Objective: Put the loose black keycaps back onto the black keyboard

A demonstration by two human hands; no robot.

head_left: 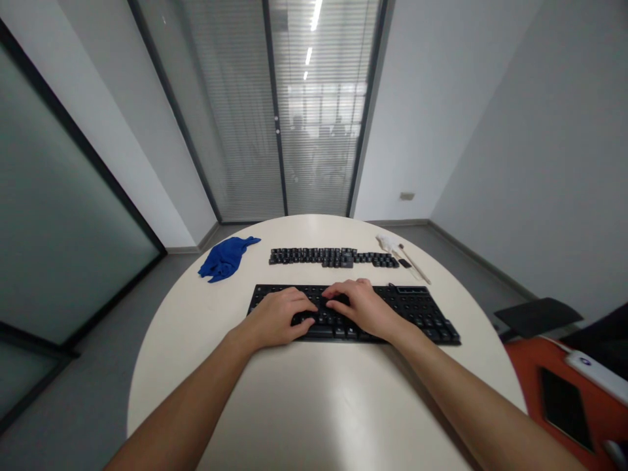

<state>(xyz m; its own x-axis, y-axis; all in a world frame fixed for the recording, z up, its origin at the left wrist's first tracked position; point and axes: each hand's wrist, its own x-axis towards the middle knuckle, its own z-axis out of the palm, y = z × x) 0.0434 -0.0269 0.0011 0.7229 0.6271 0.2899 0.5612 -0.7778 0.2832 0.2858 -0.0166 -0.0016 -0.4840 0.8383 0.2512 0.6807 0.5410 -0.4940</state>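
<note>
"Head view: how does the left hand [279, 317] stand?"

"Palm down on the near left part of the black keyboard [412, 304], with a narrow gap between thumb and forefinger."

"And the right hand [363, 304]?"

"It reaches over the keyboard's middle, just beside the left one. Its thumb and bent fingers are slightly apart, dark keyboard showing between them. Whether either hand presses a key, I cannot tell."

"Where are the loose keycaps [304, 255]?"

"Beyond both hands, lined up in rows on the pale table [275, 405], apart from the keyboard. Many spots on the keyboard's far part look bare of caps."

"What else is near?"

"Beyond the left hand and to its left, a crumpled blue cloth [226, 258]. Beyond the right hand and to its right, a thin stick [417, 267], a crumpled white item [387, 244] and a small black piece [404, 263]."
</note>
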